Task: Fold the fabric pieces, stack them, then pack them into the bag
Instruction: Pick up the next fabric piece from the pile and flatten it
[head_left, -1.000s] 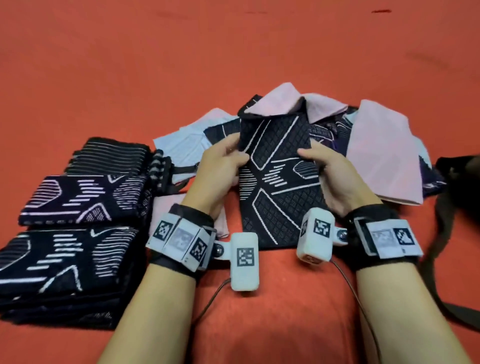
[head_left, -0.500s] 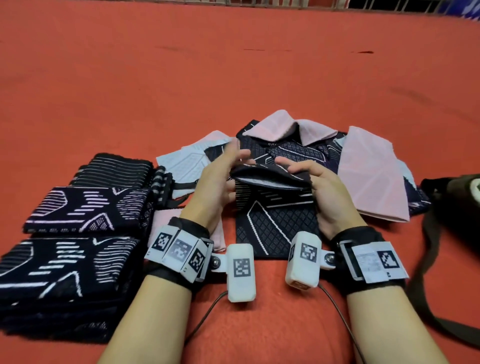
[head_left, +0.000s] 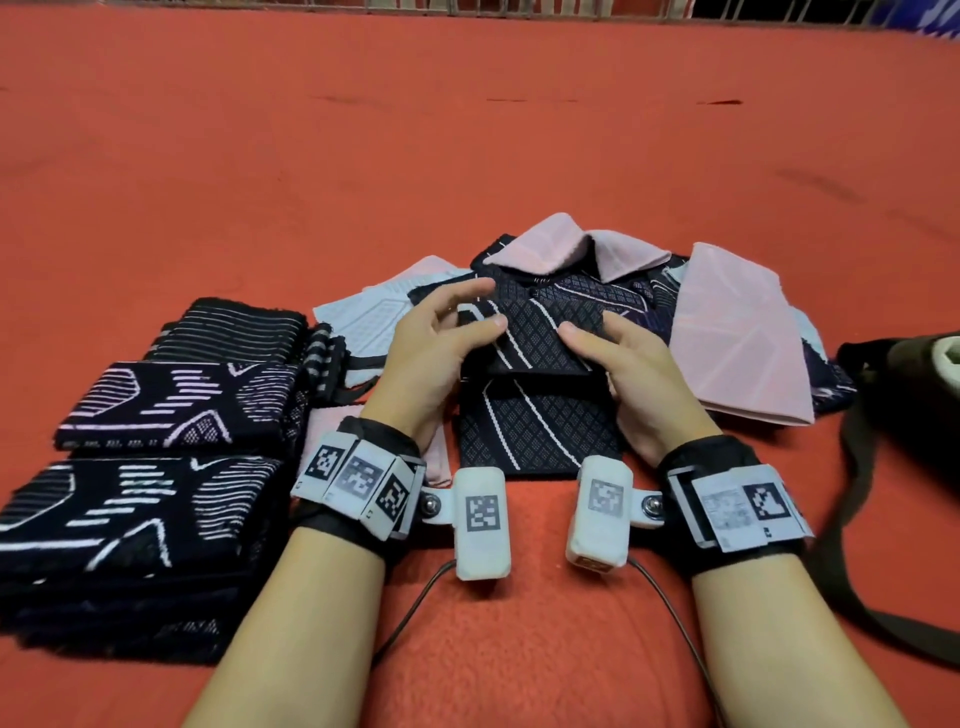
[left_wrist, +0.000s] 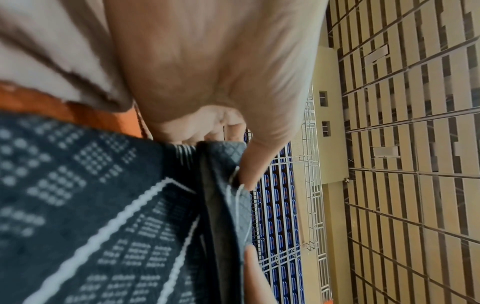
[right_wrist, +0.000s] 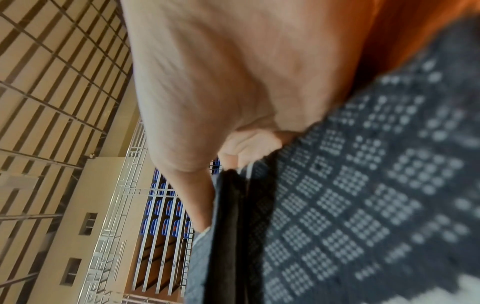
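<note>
A dark fabric piece (head_left: 535, 421) with white lines and diamond dots lies on the red surface in front of me, its far half doubled over the near half. My left hand (head_left: 485, 306) pinches the flap's left edge, thumb on top. My right hand (head_left: 592, 332) pinches the right edge in the same way. In the left wrist view the doubled edge of the fabric (left_wrist: 223, 185) sits between thumb and fingers. The right wrist view shows the fabric (right_wrist: 350, 205) gripped likewise. Two folded stacks (head_left: 156, 405) (head_left: 130, 525) lie at the left. The dark bag (head_left: 914, 384) is at the right edge.
Behind my hands lies a heap of unfolded pieces, pink (head_left: 737, 332), pale (head_left: 363, 317) and dark. The bag's long strap (head_left: 857, 545) trails across the red surface (head_left: 467, 130) at the right. A railing runs along the far edge.
The piece lay flat with my hands at its sides. Both hands have lifted its far half and brought it over toward me, doubling the piece.
</note>
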